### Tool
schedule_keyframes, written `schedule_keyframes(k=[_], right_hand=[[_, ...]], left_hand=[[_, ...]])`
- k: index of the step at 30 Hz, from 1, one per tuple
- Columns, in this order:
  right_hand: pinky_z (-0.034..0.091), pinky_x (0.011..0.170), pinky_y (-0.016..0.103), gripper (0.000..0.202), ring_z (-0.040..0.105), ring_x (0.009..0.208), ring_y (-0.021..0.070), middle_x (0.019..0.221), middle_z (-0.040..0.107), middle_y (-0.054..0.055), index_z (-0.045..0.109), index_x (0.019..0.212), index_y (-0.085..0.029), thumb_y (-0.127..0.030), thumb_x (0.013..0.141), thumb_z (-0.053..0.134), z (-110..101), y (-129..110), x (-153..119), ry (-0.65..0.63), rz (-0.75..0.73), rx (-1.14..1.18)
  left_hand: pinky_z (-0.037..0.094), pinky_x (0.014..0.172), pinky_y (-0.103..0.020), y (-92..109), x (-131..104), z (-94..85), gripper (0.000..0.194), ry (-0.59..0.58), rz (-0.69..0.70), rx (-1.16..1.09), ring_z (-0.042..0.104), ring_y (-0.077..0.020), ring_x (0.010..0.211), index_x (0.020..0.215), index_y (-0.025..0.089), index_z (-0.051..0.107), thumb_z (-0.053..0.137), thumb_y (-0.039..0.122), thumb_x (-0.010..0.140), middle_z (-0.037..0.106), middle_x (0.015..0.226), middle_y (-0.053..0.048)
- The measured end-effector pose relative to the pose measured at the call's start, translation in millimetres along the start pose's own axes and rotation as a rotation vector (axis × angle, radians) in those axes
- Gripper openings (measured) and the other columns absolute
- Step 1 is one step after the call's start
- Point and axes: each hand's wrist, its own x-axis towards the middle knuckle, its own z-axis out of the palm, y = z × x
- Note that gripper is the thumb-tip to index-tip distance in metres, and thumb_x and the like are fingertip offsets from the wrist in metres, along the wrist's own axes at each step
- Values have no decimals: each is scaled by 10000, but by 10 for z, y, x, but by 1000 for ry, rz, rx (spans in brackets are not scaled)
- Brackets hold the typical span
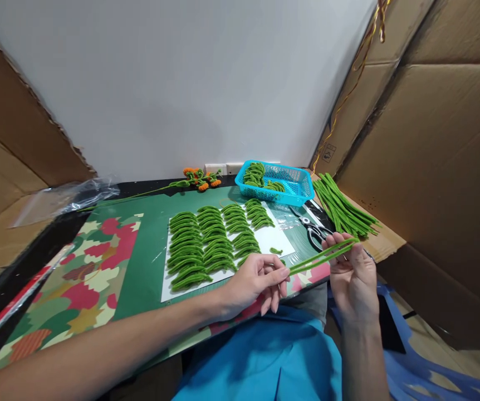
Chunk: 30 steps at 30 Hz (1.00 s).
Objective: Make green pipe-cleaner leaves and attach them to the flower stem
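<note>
A green pipe cleaner (321, 259), bent double into two near-parallel lengths, stretches between my hands above the table's front edge. My left hand (260, 278) pinches its left end between thumb and fingers. At the other end, my right hand (351, 267) holds it between thumb and fingertips, palm turned up. Beside my left hand, a white sheet (219, 281) carries columns of curved green pipe-cleaner leaves (185, 245). A small green twisted piece (276, 251) lies on the sheet's right part. Scissors with dark handles (313, 228) rest just behind my right hand.
A blue plastic basket (282, 197) at the back holds more green leaves. Straight green pipe cleaners (342, 206) lie bundled at right. An orange-and-green pipe-cleaner flower stem (200, 179) lies near the wall. Clear plastic bags (68, 197) sit at left; cardboard walls (440, 145) flank the table.
</note>
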Motion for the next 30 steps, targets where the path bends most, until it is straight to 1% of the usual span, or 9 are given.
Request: schedule_keyframes(k=[3,7,10,15,19,22,26,30], right_hand=[[659,934,373,344,807,880,181,915,836,26,821,918,-212,-474,745,959,-3,0,8,18,-25,13],[652,934,334,344,791,873,152,907,826,8,815,915,-207,-475,751,956,2,26,13,25,-41,27],[650,959,349,344,792,883,154,913,828,10,814,909,-203,-465,743,962,11,50,6,58,-48,25],[667,949,395,331,812,898,190,925,843,31,822,885,-201,-438,715,978,62,84,-25,137,-67,25],[664,970,395,328,817,900,188,927,850,28,826,894,-214,-438,712,982,83,109,-43,161,-90,52],[663,972,369,310,816,899,174,919,848,14,826,876,-226,-426,705,991,65,130,-41,161,-103,71],[653,1002,377,260,809,889,161,931,842,-1,828,882,-241,-411,747,969,36,161,-41,166,-148,69],[642,1033,400,219,806,907,162,944,836,-6,823,893,-240,-392,790,943,40,191,-54,181,-163,70]], left_hand=[[477,351,-147,-6,0,-2,433,-11,-2,2,657,-107,449,838,142,598,789,525,905,726,712,-47],[473,352,-150,-10,-10,6,430,-5,6,5,654,-107,451,835,142,600,785,523,908,718,709,-43],[462,348,-150,-4,-20,13,432,15,10,6,648,-107,449,832,141,602,784,526,905,707,701,-39],[464,369,-146,17,-34,22,424,55,27,-18,626,-93,429,823,141,602,801,509,888,695,663,-28],[455,365,-144,19,-34,31,413,61,36,-28,619,-90,423,818,142,603,799,499,887,690,661,-23],[448,357,-146,14,-31,35,411,67,39,-24,612,-89,416,816,145,602,800,499,885,688,659,-20],[448,366,-148,18,-35,45,429,81,45,-2,614,-92,419,814,145,603,807,517,878,692,653,-25],[440,364,-152,31,-47,71,453,121,60,-12,587,-87,396,795,149,593,831,530,849,659,609,-4]])
